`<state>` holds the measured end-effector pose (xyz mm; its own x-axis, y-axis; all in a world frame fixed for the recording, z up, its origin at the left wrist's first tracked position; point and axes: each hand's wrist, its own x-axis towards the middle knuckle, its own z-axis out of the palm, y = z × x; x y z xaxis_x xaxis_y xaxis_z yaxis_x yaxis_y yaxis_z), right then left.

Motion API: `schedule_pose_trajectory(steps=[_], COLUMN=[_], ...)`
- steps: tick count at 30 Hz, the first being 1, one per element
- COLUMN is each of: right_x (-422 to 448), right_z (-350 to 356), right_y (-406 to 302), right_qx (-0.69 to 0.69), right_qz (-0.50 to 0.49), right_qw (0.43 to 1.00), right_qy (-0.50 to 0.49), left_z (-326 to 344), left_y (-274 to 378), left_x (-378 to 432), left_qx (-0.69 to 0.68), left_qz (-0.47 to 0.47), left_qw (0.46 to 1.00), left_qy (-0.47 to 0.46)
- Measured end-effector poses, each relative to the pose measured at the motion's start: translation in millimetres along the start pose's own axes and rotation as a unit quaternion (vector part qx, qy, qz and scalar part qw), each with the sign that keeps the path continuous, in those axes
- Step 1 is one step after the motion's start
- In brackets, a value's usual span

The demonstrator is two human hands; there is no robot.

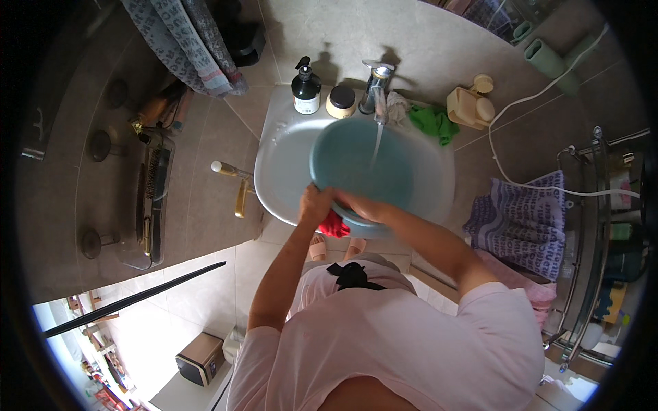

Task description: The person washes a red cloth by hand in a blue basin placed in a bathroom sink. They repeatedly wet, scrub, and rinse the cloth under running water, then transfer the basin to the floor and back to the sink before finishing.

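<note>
A blue-green plastic basin (pixel 321 138) sits tilted in the white washbasin (pixel 277 169), with water in it. A thin stream runs into it from the chrome faucet (pixel 378 85). At the basin's near-left rim, my left hand (pixel 314 204) is closed around a bunched red cloth (pixel 334 225), part of which hangs outside the rim. My right hand (pixel 364 205) is close by, over the near rim and blurred by motion. Its fingers reach toward my left hand, and their grip is unclear.
Behind the basin stand a dark pump bottle (pixel 306 90) and a dark-lidded jar (pixel 341 101). A green cloth (pixel 434 123) lies right of the faucet, beside a wall-mounted soap holder (pixel 470 107). Towels (pixel 524 226) hang from a rack at right; a valve (pixel 239 182) juts out at left.
</note>
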<state>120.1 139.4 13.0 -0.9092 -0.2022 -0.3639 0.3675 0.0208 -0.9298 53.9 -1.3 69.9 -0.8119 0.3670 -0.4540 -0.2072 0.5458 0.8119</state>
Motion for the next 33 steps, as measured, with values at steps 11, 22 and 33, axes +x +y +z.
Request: schedule_pose_trajectory(steps=[11,22,33], right_x=[28.5,4.4,-30.4], right_z=[-30.8,-59.3,-9.1], right_y=[5.4,52.0,-26.6], right_qx=[-0.558,-0.550,-0.006], right_qz=[0.077,0.151,0.109], right_qw=[0.767,0.809,0.993], right_qy=[0.308,0.142,-0.042], left_z=[24.1,8.6,1.8], left_y=[-7.2,-19.9,-7.0], left_x=[-21.0,-7.5,4.6], left_qx=[-0.109,-0.087,-0.140], left_qz=[-0.038,-0.043,-0.044], left_qw=[0.993,0.995,0.989], left_qy=[-0.036,-0.001,-0.029])
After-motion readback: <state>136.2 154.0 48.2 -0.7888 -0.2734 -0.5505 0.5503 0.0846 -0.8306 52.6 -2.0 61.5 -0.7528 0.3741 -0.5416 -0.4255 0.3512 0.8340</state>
